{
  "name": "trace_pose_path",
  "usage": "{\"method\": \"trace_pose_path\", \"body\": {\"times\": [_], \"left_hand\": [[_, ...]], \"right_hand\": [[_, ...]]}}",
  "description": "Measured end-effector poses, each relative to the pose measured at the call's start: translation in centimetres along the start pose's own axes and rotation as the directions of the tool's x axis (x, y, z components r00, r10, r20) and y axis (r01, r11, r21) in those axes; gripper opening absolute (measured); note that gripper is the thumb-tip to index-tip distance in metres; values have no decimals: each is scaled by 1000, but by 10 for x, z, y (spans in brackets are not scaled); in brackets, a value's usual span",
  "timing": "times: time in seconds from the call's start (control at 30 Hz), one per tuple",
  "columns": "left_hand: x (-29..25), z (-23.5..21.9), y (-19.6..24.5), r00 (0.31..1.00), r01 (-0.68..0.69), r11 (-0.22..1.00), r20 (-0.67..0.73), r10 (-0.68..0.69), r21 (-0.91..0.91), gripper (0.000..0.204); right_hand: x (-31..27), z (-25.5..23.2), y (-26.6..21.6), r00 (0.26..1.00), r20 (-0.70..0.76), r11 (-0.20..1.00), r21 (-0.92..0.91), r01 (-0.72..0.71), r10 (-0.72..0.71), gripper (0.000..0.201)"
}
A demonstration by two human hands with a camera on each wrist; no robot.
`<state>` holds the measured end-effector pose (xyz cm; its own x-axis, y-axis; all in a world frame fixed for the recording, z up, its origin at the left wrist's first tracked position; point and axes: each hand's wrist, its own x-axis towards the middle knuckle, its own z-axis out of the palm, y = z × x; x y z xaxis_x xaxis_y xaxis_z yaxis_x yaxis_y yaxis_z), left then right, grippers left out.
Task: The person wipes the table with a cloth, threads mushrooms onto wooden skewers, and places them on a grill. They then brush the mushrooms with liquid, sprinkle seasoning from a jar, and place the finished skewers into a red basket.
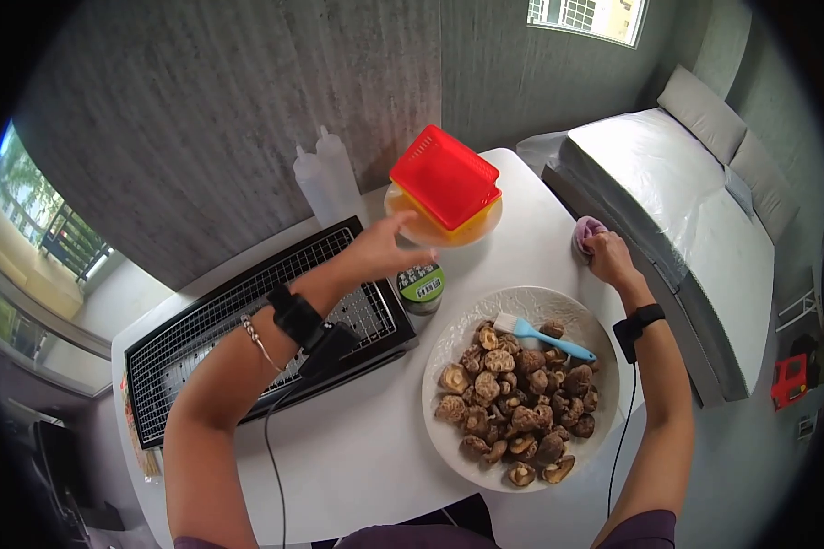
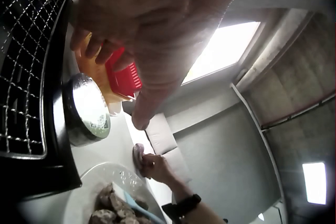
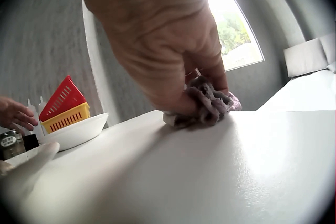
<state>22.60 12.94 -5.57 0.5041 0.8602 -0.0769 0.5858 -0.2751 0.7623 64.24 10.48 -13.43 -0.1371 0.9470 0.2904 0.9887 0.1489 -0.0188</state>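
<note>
My right hand (image 1: 610, 258) grips a bunched purple cloth (image 3: 209, 100) against the white table (image 3: 157, 182), near its right edge. With fingers spread and nothing in them, my left hand (image 1: 382, 251) hovers between the black grill (image 1: 275, 316) and the stacked baskets, a red basket (image 1: 444, 178) on top of a yellow basket (image 1: 474, 222). Those baskets sit in a white bowl (image 1: 403, 203). Just below the left fingers stands a jar with a green label (image 1: 423, 287). A large white plate (image 1: 449, 439) of dried mushrooms (image 1: 522, 393) carries a blue brush (image 1: 558, 342) across its top.
Two clear squeeze bottles (image 1: 325, 178) stand against the grey wall behind the grill. To the right of the table is a bed (image 1: 659, 210) with a plastic-covered mattress. A red object (image 1: 790, 380) lies on the floor at far right.
</note>
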Motion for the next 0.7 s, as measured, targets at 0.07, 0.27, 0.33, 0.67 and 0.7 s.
{"method": "trace_pose_path", "body": {"times": [0.07,0.27,0.33,0.67,0.7], "left_hand": [[-17,14,-4,995,-99,977,26,96,190,75],[-19,29,-8,962,-242,873,-13,273,423,64],[-15,18,-1,946,-248,880,-95,310,404,60],[-30,-30,23,795,-252,864,-415,442,436,58],[-30,-28,23,802,-253,859,-400,443,445,58]], "right_hand": [[3,-9,-4,998,58,999,11,34,-34,17],[15,-66,-74,983,-7,961,209,183,-186,20],[16,-77,-110,943,-98,855,400,330,-318,25],[54,-7,-245,612,59,580,404,708,-788,12],[56,-2,-242,617,57,584,399,707,-785,12]]}}
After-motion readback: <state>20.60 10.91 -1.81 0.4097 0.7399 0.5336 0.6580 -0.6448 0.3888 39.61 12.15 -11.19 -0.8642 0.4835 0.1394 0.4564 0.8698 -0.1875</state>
